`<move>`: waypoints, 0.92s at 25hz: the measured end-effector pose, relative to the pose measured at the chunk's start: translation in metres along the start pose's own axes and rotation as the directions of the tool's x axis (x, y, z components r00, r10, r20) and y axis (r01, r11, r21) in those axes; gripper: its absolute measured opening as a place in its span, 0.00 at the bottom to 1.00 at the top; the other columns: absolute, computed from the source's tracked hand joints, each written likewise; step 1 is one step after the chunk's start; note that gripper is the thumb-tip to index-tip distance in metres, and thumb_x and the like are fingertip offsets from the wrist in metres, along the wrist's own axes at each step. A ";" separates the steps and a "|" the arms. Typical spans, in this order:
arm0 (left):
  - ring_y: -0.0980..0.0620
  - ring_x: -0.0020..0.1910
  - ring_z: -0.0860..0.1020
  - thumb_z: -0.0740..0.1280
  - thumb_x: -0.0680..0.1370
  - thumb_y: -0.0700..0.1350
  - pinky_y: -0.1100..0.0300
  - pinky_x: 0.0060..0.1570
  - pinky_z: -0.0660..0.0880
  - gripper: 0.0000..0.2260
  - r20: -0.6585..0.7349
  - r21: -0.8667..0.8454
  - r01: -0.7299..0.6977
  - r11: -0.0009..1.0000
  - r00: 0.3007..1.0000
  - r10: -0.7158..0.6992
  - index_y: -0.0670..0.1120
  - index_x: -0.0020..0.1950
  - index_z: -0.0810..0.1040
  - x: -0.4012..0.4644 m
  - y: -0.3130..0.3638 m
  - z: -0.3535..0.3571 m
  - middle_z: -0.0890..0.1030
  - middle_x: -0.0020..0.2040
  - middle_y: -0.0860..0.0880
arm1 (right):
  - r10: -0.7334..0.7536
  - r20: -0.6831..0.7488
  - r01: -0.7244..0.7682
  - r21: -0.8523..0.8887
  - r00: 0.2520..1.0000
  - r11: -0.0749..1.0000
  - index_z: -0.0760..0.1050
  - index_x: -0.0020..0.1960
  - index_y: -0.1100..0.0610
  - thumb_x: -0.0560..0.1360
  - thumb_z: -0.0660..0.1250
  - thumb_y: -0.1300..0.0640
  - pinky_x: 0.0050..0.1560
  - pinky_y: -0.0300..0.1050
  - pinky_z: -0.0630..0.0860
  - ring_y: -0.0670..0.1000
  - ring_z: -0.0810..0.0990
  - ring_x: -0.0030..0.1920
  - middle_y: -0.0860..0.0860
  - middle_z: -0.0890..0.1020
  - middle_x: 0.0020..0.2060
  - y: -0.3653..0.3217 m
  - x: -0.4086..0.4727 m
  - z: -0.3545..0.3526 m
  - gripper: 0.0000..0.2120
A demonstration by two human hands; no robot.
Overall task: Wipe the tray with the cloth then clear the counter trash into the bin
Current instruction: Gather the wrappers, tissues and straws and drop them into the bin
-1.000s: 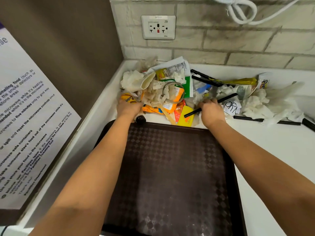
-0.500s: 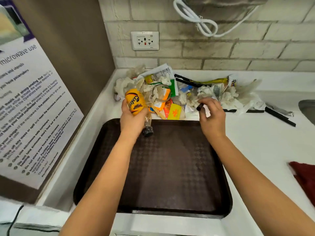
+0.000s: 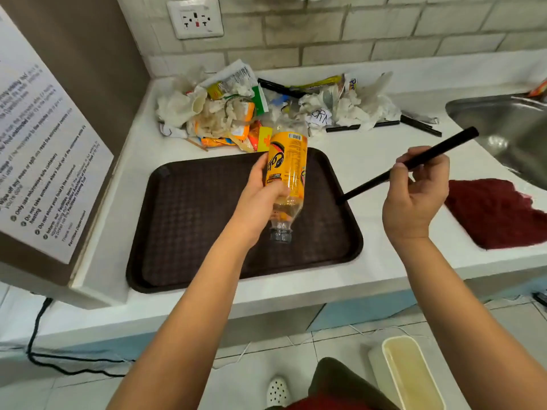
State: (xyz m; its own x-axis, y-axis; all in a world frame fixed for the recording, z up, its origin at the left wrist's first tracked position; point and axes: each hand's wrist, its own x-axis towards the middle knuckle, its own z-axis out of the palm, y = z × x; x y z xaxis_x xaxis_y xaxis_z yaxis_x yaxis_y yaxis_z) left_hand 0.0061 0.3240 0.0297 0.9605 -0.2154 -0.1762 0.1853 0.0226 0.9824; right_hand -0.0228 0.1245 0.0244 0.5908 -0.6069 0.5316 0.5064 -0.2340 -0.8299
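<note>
A dark brown tray [image 3: 189, 220] lies on the white counter near its front edge. My left hand [image 3: 260, 196] grips a plastic bottle with a yellow label [image 3: 288, 170], neck pointing down, above the tray. My right hand [image 3: 414, 190] pinches a long black stick [image 3: 426, 158] to the right of the tray. A heap of trash [image 3: 236, 113] with crumpled tissues, wrappers and more black sticks sits against the brick wall behind the tray. A dark red cloth [image 3: 500, 211] lies on the counter at the right. A cream bin [image 3: 411, 377] stands on the floor below.
A steel sink [image 3: 503, 125] is set into the counter at the far right. A brown panel with a printed notice [image 3: 38, 161] stands to the left. A wall socket [image 3: 195, 19] is above the heap. A black cable [image 3: 38, 335] runs along the floor.
Both hands pulled back from the heap toward me, the left lifting the bottle over the tray and the right drawing out the black stick. The view shifted back, showing the floor and bin.
</note>
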 end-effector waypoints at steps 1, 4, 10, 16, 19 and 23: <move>0.46 0.55 0.78 0.63 0.63 0.45 0.49 0.48 0.77 0.36 0.030 0.011 -0.003 1.000 1.000 0.002 0.57 0.71 0.59 -0.009 -0.006 0.006 0.76 0.58 0.52 | -0.013 -0.010 0.013 0.000 1.000 1.000 0.68 0.47 0.51 0.71 0.58 0.69 0.42 0.31 0.70 0.38 0.74 0.40 0.44 0.74 0.38 -0.004 -0.005 -0.011 0.14; 0.47 0.55 0.77 0.63 0.63 0.44 0.48 0.52 0.75 0.33 0.089 0.021 -0.011 1.000 0.996 0.009 0.56 0.67 0.61 -0.029 -0.018 0.020 0.76 0.56 0.52 | -0.018 -0.015 0.018 0.010 1.000 1.000 0.68 0.47 0.52 0.71 0.58 0.70 0.41 0.30 0.70 0.38 0.73 0.39 0.44 0.73 0.38 -0.008 -0.012 -0.034 0.14; 0.55 0.47 0.79 0.64 0.63 0.42 0.60 0.39 0.76 0.30 0.248 0.068 -0.037 0.997 0.968 0.019 0.54 0.64 0.63 -0.069 -0.035 0.064 0.77 0.52 0.55 | -0.008 0.029 0.008 -0.023 1.000 1.000 0.68 0.47 0.52 0.71 0.58 0.70 0.42 0.30 0.71 0.36 0.74 0.40 0.44 0.73 0.39 -0.012 -0.029 -0.087 0.14; 0.55 0.46 0.80 0.65 0.65 0.40 0.59 0.42 0.78 0.26 0.359 -0.021 0.031 0.999 0.933 -0.022 0.50 0.62 0.64 -0.117 -0.075 0.144 0.79 0.52 0.53 | 0.116 0.019 -0.115 -0.055 0.993 0.992 0.68 0.50 0.50 0.71 0.62 0.67 0.41 0.35 0.71 0.41 0.74 0.40 0.46 0.74 0.40 0.002 -0.042 -0.194 0.14; 0.52 0.46 0.80 0.69 0.61 0.41 0.56 0.44 0.77 0.28 0.419 -0.059 0.181 0.982 0.897 -0.140 0.48 0.60 0.66 -0.151 -0.124 0.187 0.79 0.51 0.52 | 0.195 0.021 -0.192 -0.103 0.981 0.976 0.69 0.49 0.48 0.70 0.64 0.65 0.43 0.36 0.73 0.45 0.75 0.41 0.49 0.75 0.40 0.020 -0.059 -0.261 0.14; 0.49 0.41 0.79 0.64 0.65 0.40 0.56 0.40 0.75 0.20 0.369 -0.112 0.456 0.883 0.844 -0.390 0.48 0.55 0.69 -0.184 -0.195 0.232 0.78 0.49 0.48 | 0.356 -0.002 -0.349 -0.195 0.935 0.917 0.70 0.48 0.46 0.71 0.65 0.64 0.43 0.34 0.73 0.40 0.76 0.39 0.46 0.76 0.40 0.050 -0.091 -0.337 0.15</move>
State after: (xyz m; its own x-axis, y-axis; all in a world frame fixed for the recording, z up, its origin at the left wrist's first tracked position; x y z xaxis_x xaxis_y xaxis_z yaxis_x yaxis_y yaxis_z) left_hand -0.2544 0.1327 -0.1149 0.6619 -0.5507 -0.5086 0.6252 0.0312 0.7798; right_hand -0.2625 -0.0877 -0.1228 0.7314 -0.6516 0.2013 0.1353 -0.1506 -0.9793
